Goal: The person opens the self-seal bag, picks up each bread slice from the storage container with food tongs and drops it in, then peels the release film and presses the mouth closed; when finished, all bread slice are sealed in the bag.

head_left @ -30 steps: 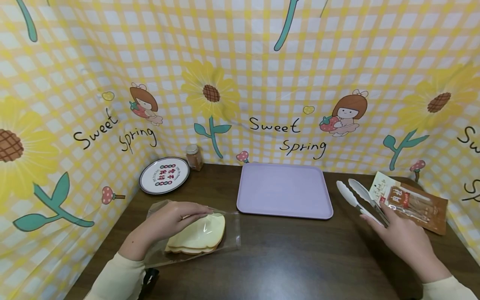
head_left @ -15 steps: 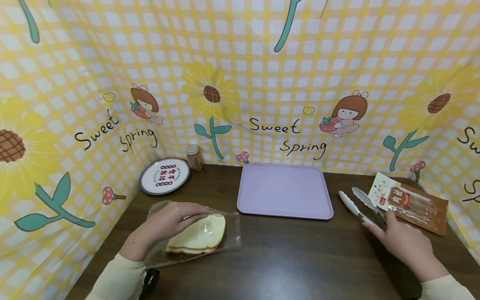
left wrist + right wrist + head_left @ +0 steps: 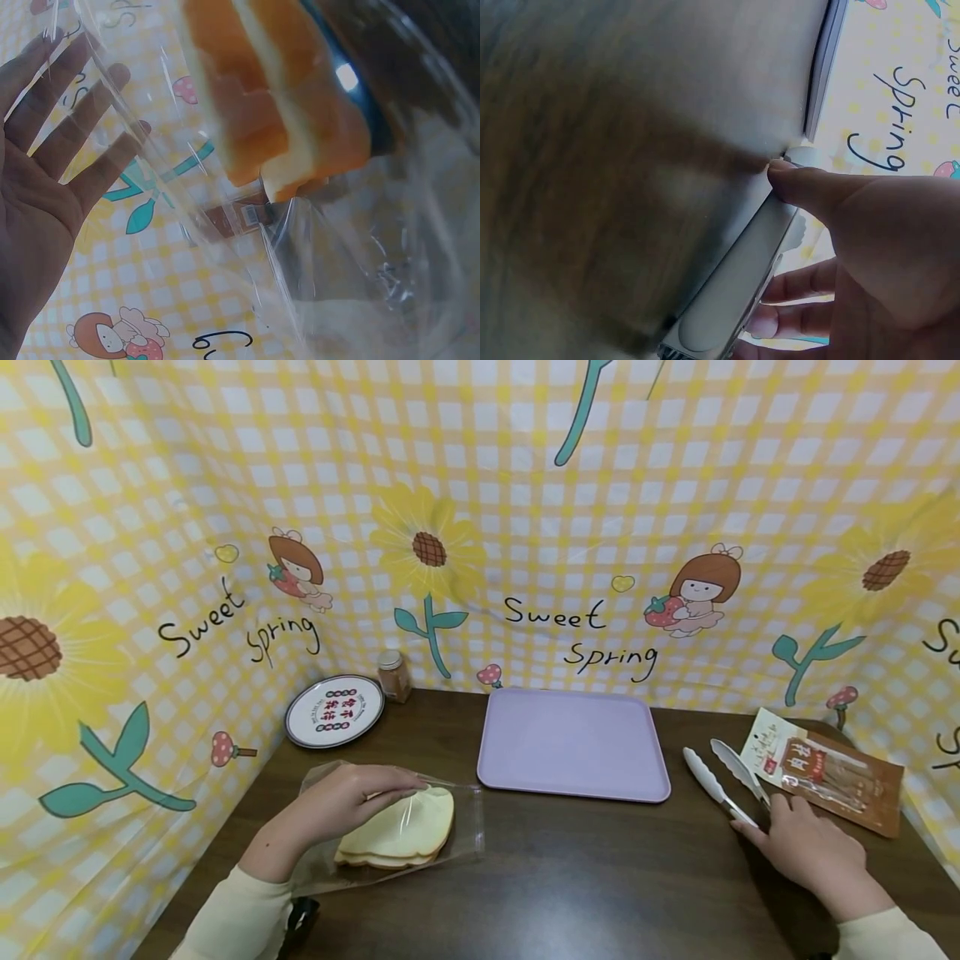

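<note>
In the head view, my left hand (image 3: 363, 795) lies with extended fingers over a clear plastic bag (image 3: 467, 835) holding several slices of bread (image 3: 405, 827). The left wrist view shows that hand (image 3: 45, 157) with fingers spread beside the bag's film (image 3: 322, 255) and the bread's brown crusts (image 3: 247, 120). At the right, my right hand (image 3: 810, 847) holds the handle end of metal tongs (image 3: 722, 795), whose pale tips stand apart and point away from me. Close up, the thumb of my right hand (image 3: 900, 255) lies along one tongs arm (image 3: 739, 277), other fingers on the opposite side.
A lilac tray (image 3: 573, 743) lies mid-table. At the back left stand a round plate (image 3: 300, 718) with red lettering and a small lidded jar (image 3: 393, 679). A brown food packet (image 3: 862, 789) lies beyond my right hand. Checked cloth (image 3: 510, 527) walls the dark table.
My right hand and the tongs have come slightly toward me and lower, and its index finger has drawn back from along the tongs arm. My left hand stays on the bread bag.
</note>
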A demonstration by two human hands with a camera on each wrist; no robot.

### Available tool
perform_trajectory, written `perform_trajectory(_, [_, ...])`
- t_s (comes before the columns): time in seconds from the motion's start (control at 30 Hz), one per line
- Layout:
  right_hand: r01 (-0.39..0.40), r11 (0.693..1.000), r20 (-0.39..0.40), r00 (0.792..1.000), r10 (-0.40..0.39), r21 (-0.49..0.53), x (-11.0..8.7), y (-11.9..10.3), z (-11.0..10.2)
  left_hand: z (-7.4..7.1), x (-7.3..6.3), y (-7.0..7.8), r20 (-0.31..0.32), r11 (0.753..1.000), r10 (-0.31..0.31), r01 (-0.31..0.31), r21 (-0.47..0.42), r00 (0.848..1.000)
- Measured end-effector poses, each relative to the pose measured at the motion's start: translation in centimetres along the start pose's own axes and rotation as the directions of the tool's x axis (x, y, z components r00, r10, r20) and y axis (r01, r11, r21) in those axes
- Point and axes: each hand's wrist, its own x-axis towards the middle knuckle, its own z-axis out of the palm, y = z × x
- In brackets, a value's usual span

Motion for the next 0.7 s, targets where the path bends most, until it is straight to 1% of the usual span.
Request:
perform_trajectory(0.23, [0.008,1.0,0.008,1.0,-0.008,-0.003,-0.11,0.05,-0.04,0.03,-0.01,0.0,0.009,1.0,-0.008,0.008,-0.003,1.0])
perform_trajectory(0.43, [0.0,1.0,0.007,1.0,0.0,0.002,-0.33,-0.13,0.0,0.08,-0.01,0.04,0.01,1.0,-0.011,0.011,-0.012,1.0])
perform_trajectory(0.7, [-0.018,1.0,0.021,1.0,0.018,0.0,-0.28,-0.23,0.43,0.17,0.03,0.0,-0.01,0.999,0.029,-0.029,-0.017,1.0])
